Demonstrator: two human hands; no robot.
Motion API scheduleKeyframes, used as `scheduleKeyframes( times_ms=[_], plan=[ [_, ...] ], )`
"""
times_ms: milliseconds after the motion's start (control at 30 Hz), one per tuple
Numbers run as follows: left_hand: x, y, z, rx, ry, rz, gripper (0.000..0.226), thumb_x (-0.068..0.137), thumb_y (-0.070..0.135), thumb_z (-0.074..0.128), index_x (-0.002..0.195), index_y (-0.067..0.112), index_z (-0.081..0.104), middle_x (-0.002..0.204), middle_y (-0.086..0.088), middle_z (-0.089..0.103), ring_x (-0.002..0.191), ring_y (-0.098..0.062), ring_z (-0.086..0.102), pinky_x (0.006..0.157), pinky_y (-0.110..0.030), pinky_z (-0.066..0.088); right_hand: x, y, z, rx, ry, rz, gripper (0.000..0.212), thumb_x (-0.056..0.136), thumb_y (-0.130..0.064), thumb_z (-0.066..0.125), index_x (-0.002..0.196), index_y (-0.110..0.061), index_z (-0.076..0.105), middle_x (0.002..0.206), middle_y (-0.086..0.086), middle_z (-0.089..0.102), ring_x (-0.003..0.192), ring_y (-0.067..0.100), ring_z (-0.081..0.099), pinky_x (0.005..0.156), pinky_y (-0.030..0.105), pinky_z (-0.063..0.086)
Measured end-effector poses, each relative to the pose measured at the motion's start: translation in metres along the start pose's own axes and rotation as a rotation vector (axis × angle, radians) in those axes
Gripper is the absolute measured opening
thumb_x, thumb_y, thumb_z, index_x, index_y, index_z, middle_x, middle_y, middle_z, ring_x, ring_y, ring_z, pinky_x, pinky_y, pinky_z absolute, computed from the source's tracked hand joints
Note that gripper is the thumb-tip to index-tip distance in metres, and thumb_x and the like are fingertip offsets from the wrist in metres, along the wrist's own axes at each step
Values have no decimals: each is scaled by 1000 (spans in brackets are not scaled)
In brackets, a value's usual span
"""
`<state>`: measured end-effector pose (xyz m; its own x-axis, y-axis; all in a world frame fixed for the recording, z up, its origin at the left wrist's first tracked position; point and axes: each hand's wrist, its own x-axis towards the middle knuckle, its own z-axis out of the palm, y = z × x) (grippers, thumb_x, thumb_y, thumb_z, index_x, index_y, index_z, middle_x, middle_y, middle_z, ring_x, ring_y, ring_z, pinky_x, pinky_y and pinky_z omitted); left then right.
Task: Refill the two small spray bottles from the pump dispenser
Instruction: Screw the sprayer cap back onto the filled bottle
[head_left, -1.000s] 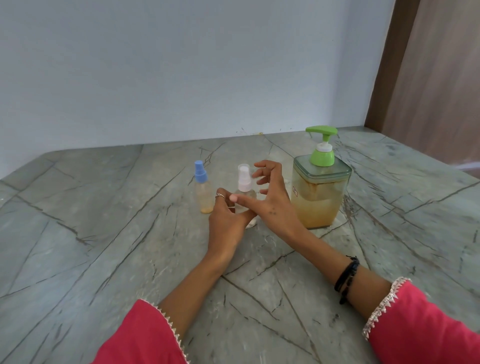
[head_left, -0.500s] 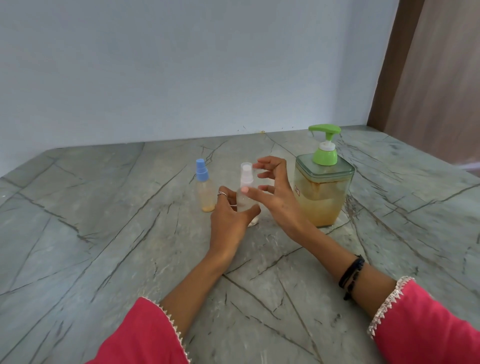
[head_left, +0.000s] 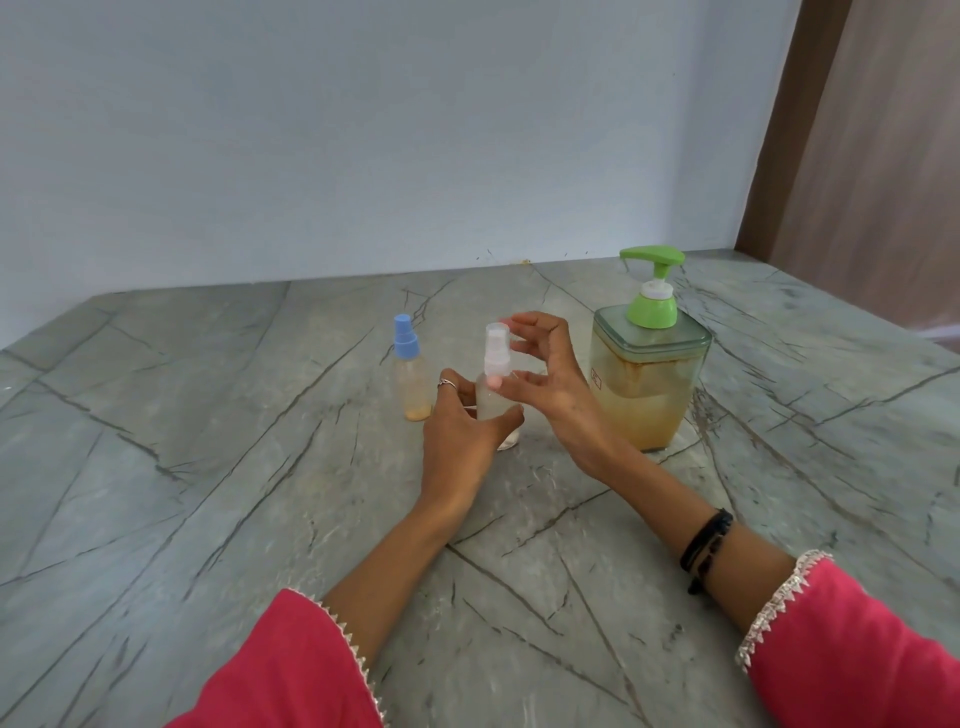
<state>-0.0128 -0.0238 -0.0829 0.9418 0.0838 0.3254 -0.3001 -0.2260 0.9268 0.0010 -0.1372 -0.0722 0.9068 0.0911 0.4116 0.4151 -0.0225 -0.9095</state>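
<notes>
Bottle upright in left hand grip.

The left hand hides the white-capped spray bottle's lower body; its cap is blurred.

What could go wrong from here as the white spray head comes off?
1. The left hand grips only the lower body of the white-capped bottle, so twisting by the right hand might tip it.
2. The blue-capped bottle stands close beside the left hand; an elbow shift could knock it over.
3. The pump dispenser sits right behind the right hand, leaving little room.
</notes>
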Motion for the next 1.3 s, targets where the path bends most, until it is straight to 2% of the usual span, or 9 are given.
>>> scheduleKeyframes(
  times_ms=[133,300,367,467,600,733,933,1133,1300],
  plan=[
    [2,-2,1,1,5,-11,36,76,17,73,78,22,38,82,3,56,73,-3,57,53,-4,41,-1,-3,-5,130,-22,16,48,87,-6,64,124,-25,39,116,9,68,111,21,62,98,28,45],
    [1,0,2,-8,-13,0,36,76,18,73,79,24,37,83,4,57,75,-3,57,59,-11,46,2,-3,2,-65,131,10,52,76,-13,78,106,-29,39,98,-1,59,93,15,59,82,23,44],
    [-1,1,3,-17,-29,2,36,76,19,73,80,24,38,83,6,56,76,-2,56,61,-15,47,2,-3,6,-68,97,-7,54,76,-16,79,110,-25,39,100,-7,53,95,7,53,79,17,44],
    [-1,1,2,-37,-23,-18,32,78,18,72,83,19,41,82,3,58,71,-1,57,54,-8,44,-1,-4,6,30,2,10,54,78,-23,69,125,-19,41,123,-1,57,111,4,52,86,15,44],
    [0,0,2,-18,-4,-24,32,77,17,73,82,18,41,84,1,60,71,-3,59,51,-5,41,-2,-9,-1,143,-40,18,47,92,-3,57,134,-11,37,118,11,66,102,10,64,83,14,47],
    [0,0,2,-5,1,-27,35,76,17,74,77,21,39,80,3,59,69,-2,57,51,-3,41,0,-11,-4,125,-18,30,36,90,0,59,116,-14,39,104,10,71,92,11,68,79,14,48],
    [1,0,5,20,32,-18,35,76,16,74,77,18,39,77,5,56,69,0,55,52,-3,40,5,-8,0,78,52,-17,33,87,0,64,91,-18,37,96,19,71,98,16,70,86,27,54],
    [-1,-1,5,59,0,-7,34,77,21,73,90,15,43,82,14,53,75,5,52,58,-1,40,2,-4,-5,-24,42,-27,36,86,-12,69,106,-19,40,105,5,72,96,15,68,81,17,49],
    [0,-2,3,42,19,-24,32,78,25,72,99,18,48,93,10,57,82,4,52,64,-11,40,-2,6,-2,-269,-57,20,51,73,-27,60,119,-27,38,123,-9,51,116,11,47,87,22,41]
  ],
)
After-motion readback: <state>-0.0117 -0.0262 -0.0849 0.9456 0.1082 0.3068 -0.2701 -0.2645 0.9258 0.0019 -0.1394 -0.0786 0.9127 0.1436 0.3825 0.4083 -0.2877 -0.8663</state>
